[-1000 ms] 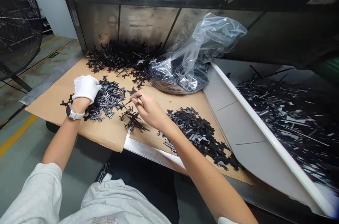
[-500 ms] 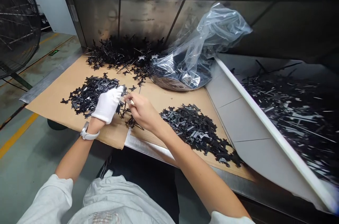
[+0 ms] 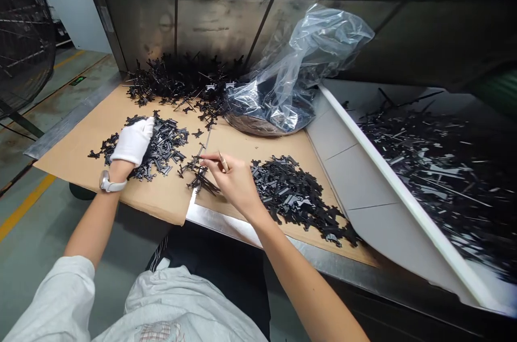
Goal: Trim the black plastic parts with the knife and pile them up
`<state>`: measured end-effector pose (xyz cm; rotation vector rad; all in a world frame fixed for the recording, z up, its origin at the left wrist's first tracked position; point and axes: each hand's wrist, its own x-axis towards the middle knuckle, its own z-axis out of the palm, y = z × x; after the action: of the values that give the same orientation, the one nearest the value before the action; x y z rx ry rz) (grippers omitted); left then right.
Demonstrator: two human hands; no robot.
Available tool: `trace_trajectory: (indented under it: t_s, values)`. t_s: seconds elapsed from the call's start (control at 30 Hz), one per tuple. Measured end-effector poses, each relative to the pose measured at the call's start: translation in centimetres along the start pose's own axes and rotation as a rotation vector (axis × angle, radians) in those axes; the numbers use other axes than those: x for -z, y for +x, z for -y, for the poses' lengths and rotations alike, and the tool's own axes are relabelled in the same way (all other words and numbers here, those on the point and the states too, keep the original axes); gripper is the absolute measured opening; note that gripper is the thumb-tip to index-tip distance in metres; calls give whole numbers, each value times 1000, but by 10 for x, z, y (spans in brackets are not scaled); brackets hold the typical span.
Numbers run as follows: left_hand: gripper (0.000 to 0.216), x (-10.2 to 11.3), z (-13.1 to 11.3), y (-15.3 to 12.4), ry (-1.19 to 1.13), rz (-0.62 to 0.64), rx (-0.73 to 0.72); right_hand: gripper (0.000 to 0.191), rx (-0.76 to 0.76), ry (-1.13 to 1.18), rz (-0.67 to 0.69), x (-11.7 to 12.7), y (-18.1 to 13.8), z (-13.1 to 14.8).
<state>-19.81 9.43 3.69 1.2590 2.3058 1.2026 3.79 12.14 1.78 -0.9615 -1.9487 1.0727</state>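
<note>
My left hand point(image 3: 133, 141), in a white glove, is over the left pile of small black plastic parts point(image 3: 163, 140). Its fingers are curled, and whatever they may hold is hidden. My bare right hand point(image 3: 232, 180) is closed in a pinch, its fingertips on a thin black plastic sprue point(image 3: 197, 158) above the board's seam. A stubby tan thing point(image 3: 223, 162) shows at its fingers; I cannot make out what it is. Just below the fingertips lies a small heap of black sprues point(image 3: 202, 181). Another pile of black parts point(image 3: 288, 191) lies right of this hand.
Tangled black pieces point(image 3: 177, 78) are heaped at the back of the cardboard point(image 3: 76, 153). A clear plastic bag point(image 3: 286, 99) holding dark contents stands behind my right hand. At right, a white-walled bin point(image 3: 363, 169) holds many black pieces. A fan point(image 3: 24, 35) stands far left.
My left hand has moved left, away from my right hand, onto the left pile. My right hand has shifted slightly right and down, over the small sprue heap. The view has turned slightly.
</note>
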Motion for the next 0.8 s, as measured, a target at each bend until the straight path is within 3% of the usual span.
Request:
trace_trajectory:
  t_s: [0.1, 0.23, 0.43, 0.57, 0.67, 0.8]
  values:
    - [44, 5, 13, 18, 670, 24, -91, 19, -17, -111, 51, -5, -3, -7]
    - [61, 10, 15, 28, 972, 39, -98, 21, 24, -276, 60, -10, -8, -15]
    - [59, 13, -2, 28, 1013, -70, -161, 21, 31, -406, 123, 1, -21, -18]
    - [50, 11, -24, 34, 970, -26, -203, 17, 40, -396, 178, 19, -15, -8]
    - [44, 10, -30, 42, 928, 37, -133, 16, 84, -442, 160, 34, 19, -3]
    - [57, 11, -25, 45, 881, 54, -44, 21, 61, -609, -22, 29, 98, -6]
